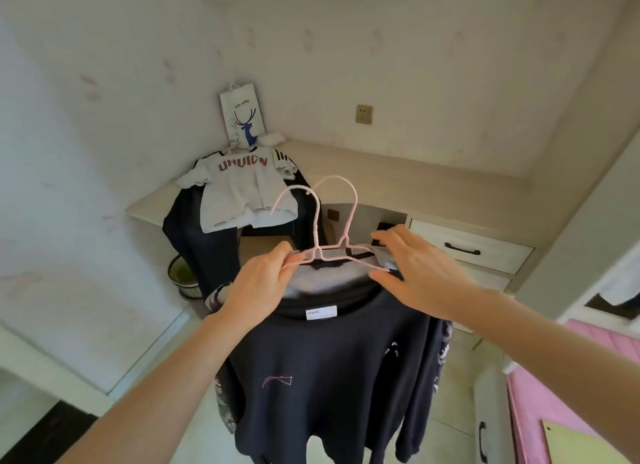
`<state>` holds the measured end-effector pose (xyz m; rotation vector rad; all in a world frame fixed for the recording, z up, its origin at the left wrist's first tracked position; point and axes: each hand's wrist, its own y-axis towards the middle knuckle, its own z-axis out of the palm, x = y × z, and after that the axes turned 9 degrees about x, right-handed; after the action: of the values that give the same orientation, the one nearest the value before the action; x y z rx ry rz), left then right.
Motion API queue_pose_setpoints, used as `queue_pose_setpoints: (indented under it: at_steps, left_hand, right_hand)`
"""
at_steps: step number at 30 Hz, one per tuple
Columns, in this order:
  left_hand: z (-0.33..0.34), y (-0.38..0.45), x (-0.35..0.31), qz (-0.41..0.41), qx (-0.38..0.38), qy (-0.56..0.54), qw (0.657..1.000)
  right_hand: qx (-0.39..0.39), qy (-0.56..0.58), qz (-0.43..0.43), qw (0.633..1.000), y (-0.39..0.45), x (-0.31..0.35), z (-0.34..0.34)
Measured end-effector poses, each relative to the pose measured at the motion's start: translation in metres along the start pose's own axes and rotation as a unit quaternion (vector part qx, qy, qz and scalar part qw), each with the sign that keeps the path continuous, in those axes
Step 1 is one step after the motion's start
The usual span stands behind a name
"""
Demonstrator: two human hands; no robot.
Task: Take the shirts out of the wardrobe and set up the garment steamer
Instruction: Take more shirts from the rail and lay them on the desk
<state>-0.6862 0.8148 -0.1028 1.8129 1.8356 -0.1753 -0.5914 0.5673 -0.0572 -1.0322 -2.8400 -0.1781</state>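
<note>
Fingers [289, 255] of your left hand [258, 283] pinch the pink hangers [317, 228], right hand [415, 273] loosely open on them at 3 o'clock; dark shirts [329, 377] hang centre, soft and light, so grip the stiff hangers.

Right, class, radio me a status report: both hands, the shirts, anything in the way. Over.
Left hand pinches pink hangers. Right hand open, touching hanger arm. Dark shirt hanging from them. White shirt draped ahead; steamer not seen.
</note>
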Motion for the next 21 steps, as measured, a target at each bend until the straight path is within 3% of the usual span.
queue_pose_setpoints:
  at_steps: [5, 9, 15, 21]
  left_hand:
    - [-0.012, 0.01, 0.032, -0.02, 0.001, -0.017, 1.0]
    - [-0.022, 0.021, 0.055, -0.062, -0.003, -0.059, 0.996]
    - [-0.035, 0.05, 0.084, -0.112, 0.04, -0.094, 0.988]
    - [-0.046, 0.09, 0.122, -0.151, 0.029, -0.087, 0.984]
  right_hand:
    - [-0.034, -0.071, -0.003, 0.997, 0.072, 0.038, 0.036]
    - [-0.074, -0.046, -0.01, 0.996, 0.114, 0.051, 0.05]
    - [-0.035, 0.041, -0.019, 0.998, 0.16, 0.05, 0.056]
    - [-0.004, 0.096, 0.017, 0.995, 0.221, 0.027, 0.047]
